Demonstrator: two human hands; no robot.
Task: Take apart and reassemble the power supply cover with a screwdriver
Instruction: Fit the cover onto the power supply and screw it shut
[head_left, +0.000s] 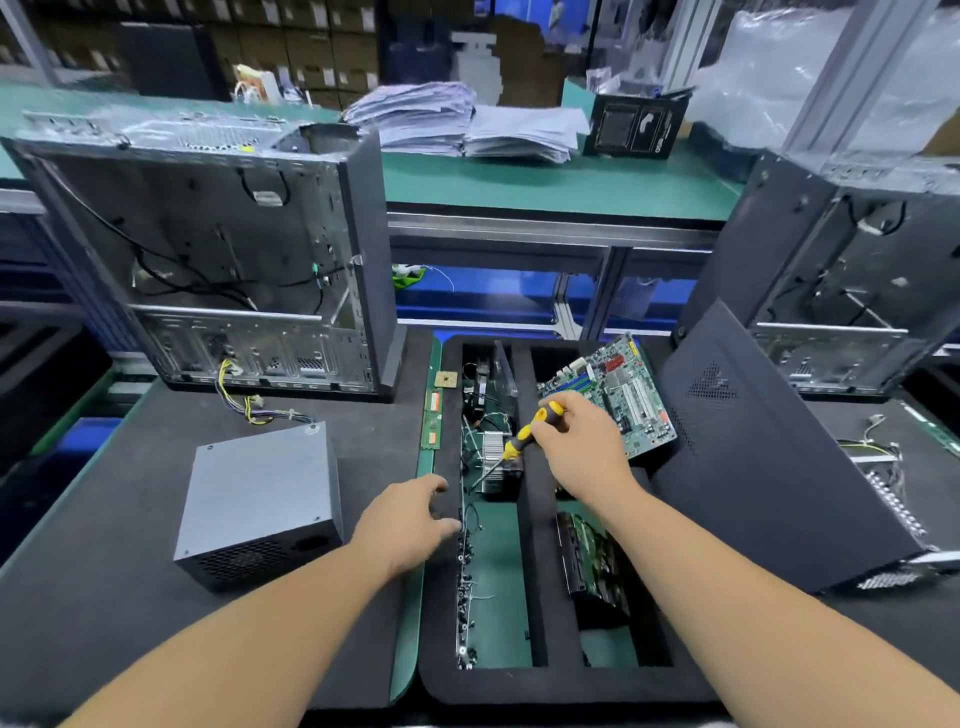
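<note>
The right hand (582, 441) grips a screwdriver (519, 439) by its yellow-and-black handle, fingers curled round the upper end; the shaft slants down and to the left from the grip, its tip hanging over the left slot of a black foam tray (524, 686). Directly beneath the tip sits a finned heatsink (493, 457), and further toward the person along the same slot lies a line of small screws (464, 582) against the slot's left wall. Just beyond the knuckles, a green motherboard (618, 395) leans tilted in the tray's right slot, very near the back of the hand.

The left hand (410, 525) holds nothing; its fingers are loosely spread, thumb and fingertips reaching over the tray's left rim, close to the screws.

The power supply (260, 504), a grey box with its cover on, rests on the dark mat (130, 467) well to the left of the screwdriver grip and left of the empty hand, with bare mat on its near and left sides. Its cable bundle (254, 405) trails away behind it toward an open computer case (218, 260). To the right of the grip, a black side panel (753, 447) leans at a slope, closing in that side.
</note>
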